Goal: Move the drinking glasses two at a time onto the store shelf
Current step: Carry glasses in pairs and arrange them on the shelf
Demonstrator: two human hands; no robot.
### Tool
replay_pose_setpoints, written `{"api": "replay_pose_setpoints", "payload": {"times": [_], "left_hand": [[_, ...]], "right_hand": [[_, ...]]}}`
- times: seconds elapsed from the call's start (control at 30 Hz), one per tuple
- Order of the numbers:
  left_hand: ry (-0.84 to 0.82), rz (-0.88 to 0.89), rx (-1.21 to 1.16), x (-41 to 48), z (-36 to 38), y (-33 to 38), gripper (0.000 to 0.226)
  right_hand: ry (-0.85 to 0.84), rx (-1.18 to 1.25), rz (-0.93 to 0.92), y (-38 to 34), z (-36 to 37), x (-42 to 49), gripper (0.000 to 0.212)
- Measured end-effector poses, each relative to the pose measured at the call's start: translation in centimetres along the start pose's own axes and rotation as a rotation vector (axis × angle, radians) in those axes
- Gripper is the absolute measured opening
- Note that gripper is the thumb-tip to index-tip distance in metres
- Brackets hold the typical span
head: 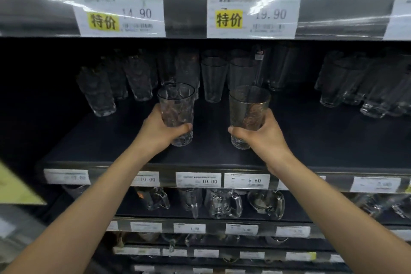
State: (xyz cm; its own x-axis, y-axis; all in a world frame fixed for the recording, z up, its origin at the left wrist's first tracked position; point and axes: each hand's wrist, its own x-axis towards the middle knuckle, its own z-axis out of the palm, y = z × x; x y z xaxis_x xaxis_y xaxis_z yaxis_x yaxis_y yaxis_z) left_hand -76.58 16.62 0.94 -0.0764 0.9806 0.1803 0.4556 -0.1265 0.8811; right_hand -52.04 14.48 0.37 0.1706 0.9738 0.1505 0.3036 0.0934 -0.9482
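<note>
My left hand grips a clear textured drinking glass near its base. A gold-rimmed textured glass is held the same way by my right hand. Both glasses are upright over the front part of the dark store shelf, about level with its surface; whether their bases touch it I cannot tell. Behind them stand several more glasses in rows on the same shelf.
Textured glasses stand at the back left, heavier tumblers at the right. The upper shelf edge carries price tags close above. Glass mugs fill the shelf below. A yellow sign juts in at left.
</note>
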Motion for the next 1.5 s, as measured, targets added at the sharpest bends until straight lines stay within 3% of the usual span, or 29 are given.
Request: {"api": "replay_pose_setpoints", "payload": {"times": [0.57, 1.5], "left_hand": [[0.005, 0.033, -0.147, 6.8, -1.4, -3.6, 0.071], [-0.018, 0.08, -0.011, 7.9, 1.2, -3.7, 0.067]], "right_hand": [[0.015, -0.06, -0.038, -0.6, 5.6, 4.4, 0.059], [0.06, -0.071, -0.051, 0.1, 7.6, 7.6, 0.067]]}}
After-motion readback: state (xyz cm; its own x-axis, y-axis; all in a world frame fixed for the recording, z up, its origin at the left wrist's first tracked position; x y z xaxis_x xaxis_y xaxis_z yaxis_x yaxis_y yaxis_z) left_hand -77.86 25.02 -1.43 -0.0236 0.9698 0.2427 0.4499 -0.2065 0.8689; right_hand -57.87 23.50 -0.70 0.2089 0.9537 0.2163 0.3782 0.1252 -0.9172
